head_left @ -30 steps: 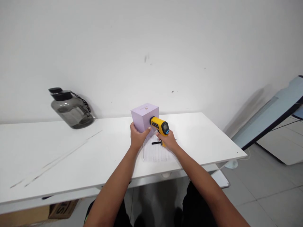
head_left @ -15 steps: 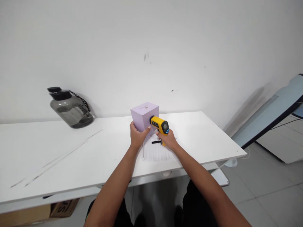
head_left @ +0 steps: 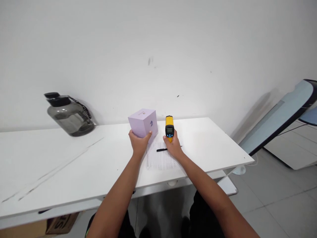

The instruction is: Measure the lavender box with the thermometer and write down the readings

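Observation:
My left hand (head_left: 139,141) grips the lower front part of a lilac box (head_left: 143,123), its thumb on the right-hand face below a dark printed mark. My right hand (head_left: 174,144) is wrapped round the handle of a yellow and black infrared thermometer (head_left: 169,126). The thermometer's small screen and blue buttons face me, and its front points toward the wall. A gap separates it from the box. Beneath the hands lies a printed paper sheet (head_left: 160,162), with a black pen (head_left: 161,150) across it, partly hidden by my right hand.
A grey translucent water bottle (head_left: 70,117) with a black lid stands at the left, near the wall. The white table (head_left: 74,165) ends at the right, where a pale blue, black-edged panel (head_left: 272,115) leans. A cardboard box (head_left: 63,223) sits under the table at the left.
The thermometer has swung from pointing at the box's side to pointing toward the wall, away from the box. My left hand has shifted the box left and turned it slightly.

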### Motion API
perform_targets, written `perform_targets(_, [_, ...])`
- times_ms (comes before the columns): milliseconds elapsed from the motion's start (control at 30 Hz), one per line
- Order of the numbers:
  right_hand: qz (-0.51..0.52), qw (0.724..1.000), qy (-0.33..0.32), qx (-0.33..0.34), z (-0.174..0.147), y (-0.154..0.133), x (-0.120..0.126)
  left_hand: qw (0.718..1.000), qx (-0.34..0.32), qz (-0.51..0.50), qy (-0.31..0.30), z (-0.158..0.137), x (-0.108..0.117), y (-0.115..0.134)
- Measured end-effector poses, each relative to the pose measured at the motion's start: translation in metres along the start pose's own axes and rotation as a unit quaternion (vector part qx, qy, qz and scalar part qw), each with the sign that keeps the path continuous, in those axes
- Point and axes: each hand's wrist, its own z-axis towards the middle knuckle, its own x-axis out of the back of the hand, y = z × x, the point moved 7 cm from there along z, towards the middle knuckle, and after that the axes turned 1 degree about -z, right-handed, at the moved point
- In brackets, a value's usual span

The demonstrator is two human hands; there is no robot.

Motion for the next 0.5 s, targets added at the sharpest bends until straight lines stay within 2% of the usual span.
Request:
perform_targets(333, [-0.025, 1.000, -0.011, -0.011, -0.0015, 0.0010, -0.0007, 1.000, 0.012, -0.012, 0.011, 0.0002, 0.0024, 0.0007])
perform_targets(500, [-0.031, 0.999, -0.018, 0.005, -0.0025, -0.0043, -0.0015, 1.000, 0.007, -0.015, 0.005, 0.0019, 0.0012, -0.0022])
